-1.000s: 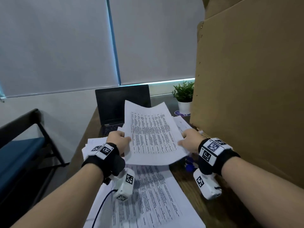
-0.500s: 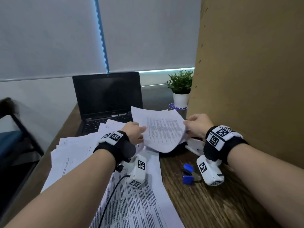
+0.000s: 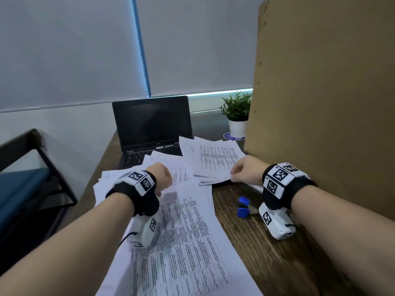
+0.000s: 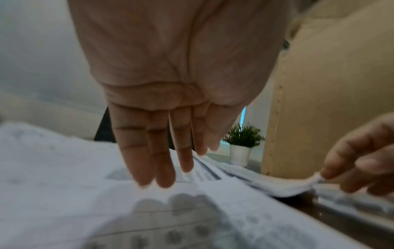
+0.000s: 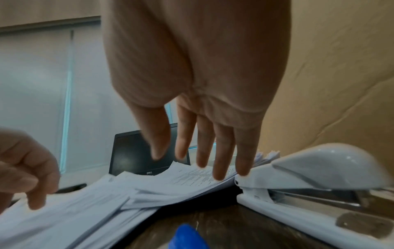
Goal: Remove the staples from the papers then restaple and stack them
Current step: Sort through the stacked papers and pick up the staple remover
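The right hand (image 3: 245, 170), fingers straight and slack in its wrist view, rests at the near corner of a sheaf of papers (image 3: 215, 162) at mid-frame, gripping nothing. The left hand (image 3: 163, 175), fingers likewise extended, hovers over loose sheets (image 3: 188, 231) spread lower left on the worktop (image 3: 256, 242). This looks like the stacking step. The next set probably calls for the blue staple remover (image 3: 243, 207) or the white stapler (image 5: 309, 170) at right.

- Left hand (image 3: 163, 175) above scattered white printed papers (image 3: 183, 231) on dark wooden desk (image 3: 263, 253).
- Right hand (image 3: 245, 170) touches the far paper stack (image 3: 215, 161).
- Blue-handled staple remover (image 3: 243, 207) beside it.
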Tool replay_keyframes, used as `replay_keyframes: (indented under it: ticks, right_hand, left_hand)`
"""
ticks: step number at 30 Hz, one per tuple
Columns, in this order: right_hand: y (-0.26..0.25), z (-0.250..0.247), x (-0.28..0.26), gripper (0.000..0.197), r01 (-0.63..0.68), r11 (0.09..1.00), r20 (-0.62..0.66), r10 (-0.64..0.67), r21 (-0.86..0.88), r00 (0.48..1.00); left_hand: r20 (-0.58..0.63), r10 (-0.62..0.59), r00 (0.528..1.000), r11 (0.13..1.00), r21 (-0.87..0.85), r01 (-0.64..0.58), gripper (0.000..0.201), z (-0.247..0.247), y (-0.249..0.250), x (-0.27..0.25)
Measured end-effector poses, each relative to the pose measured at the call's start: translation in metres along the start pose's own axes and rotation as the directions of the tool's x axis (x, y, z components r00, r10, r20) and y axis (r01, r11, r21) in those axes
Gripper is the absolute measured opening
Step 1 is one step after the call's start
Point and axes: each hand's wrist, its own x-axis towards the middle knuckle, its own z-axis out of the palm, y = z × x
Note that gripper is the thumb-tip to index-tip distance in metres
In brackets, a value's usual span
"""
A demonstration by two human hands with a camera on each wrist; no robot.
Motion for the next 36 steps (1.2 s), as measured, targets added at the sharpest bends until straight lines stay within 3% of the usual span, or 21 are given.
replay_keyframes:
  ticks: [4, 8, 11, 16, 21, 28, 33, 36]
  right_hand:
    - [-0.006, 0.011, -0.025, 0.053, 0.051, 0.961, 0.296, 0.033, -0.271, 0.955]
    - [-0.008, 0.023, -0.040, 0.076, 0.048, 0.928, 0.337, 0.086, -0.369, 0.937]
    - [-0.011, 0.031, -0.049, 0.075, 0.044, 0.901, 0.323, 0.109, -0.432, 0.940]
    - [-0.015, 0.031, -0.048, 0.053, 0.016, 0.897, 0.223, 0.093, -0.441, 0.970]
    - [-0.030, 0.030, -0.053, 0.059, 0.087, 0.956, 0.146, -0.047, -0.280, 0.988]
    - [-0.056, 0.047, -0.056, 0.063, 0.307, 0.927, 0.261, -0.248, -0.215, 0.933]
    - [-0.059, 0.052, -0.053, 0.060, 0.309, 0.926, 0.304, -0.237, -0.217, 0.923]
    - [-0.058, 0.053, -0.051, 0.058, 0.310, 0.927, 0.314, -0.236, -0.211, 0.920]
  left_hand:
    - [0.046, -0.033, 0.998, 0.911, 0.412, 0.011, 0.039, -0.003, -0.019, -0.023]
    - [0.023, -0.130, 0.991, 0.871, 0.481, 0.103, 0.048, -0.007, -0.049, -0.038]
    - [0.013, -0.188, 0.982, 0.856, 0.492, 0.157, 0.059, -0.009, -0.075, -0.042]
    - [-0.044, -0.206, 0.978, 0.883, 0.423, 0.205, 0.078, -0.007, -0.093, -0.047]
    - [-0.086, -0.207, 0.975, 0.928, 0.297, 0.223, 0.077, -0.008, -0.091, -0.047]
    - [-0.079, -0.197, 0.977, 0.951, 0.227, 0.211, 0.089, -0.005, -0.094, -0.041]
    - [-0.198, -0.225, 0.954, 0.974, -0.059, 0.218, 0.091, -0.009, -0.098, -0.035]
    - [-0.206, -0.239, 0.949, 0.968, -0.130, 0.216, 0.086, -0.013, -0.102, -0.033]
